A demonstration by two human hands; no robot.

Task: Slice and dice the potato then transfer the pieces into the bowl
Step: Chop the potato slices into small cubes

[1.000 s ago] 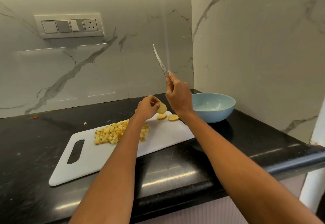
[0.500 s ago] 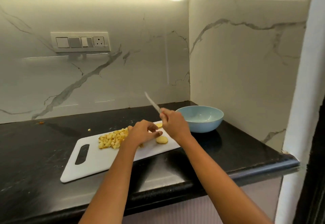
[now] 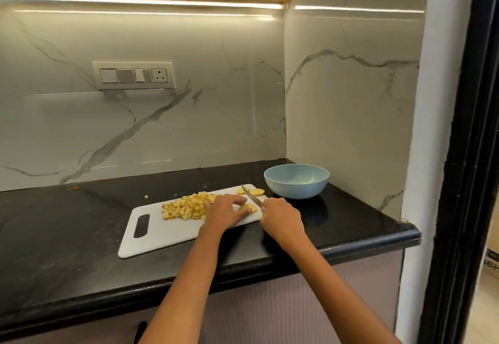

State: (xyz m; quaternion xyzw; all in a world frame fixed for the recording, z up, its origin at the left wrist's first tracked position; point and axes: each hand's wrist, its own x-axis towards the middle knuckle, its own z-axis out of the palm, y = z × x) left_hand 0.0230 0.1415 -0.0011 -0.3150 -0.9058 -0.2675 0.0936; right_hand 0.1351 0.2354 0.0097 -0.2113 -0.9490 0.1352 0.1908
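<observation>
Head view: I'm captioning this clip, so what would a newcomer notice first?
Probably the two hands at the white board's right end: the left hand pins a potato slice while the right hand holds a knife over it. Next, the yellow heap of dice mid-board and the blue bowl, holding no potato, to the right.

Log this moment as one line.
left hand: holds potato slice on cutting board | right hand: grips knife over slice | diced pile on board | bowl: no pieces visible
</observation>
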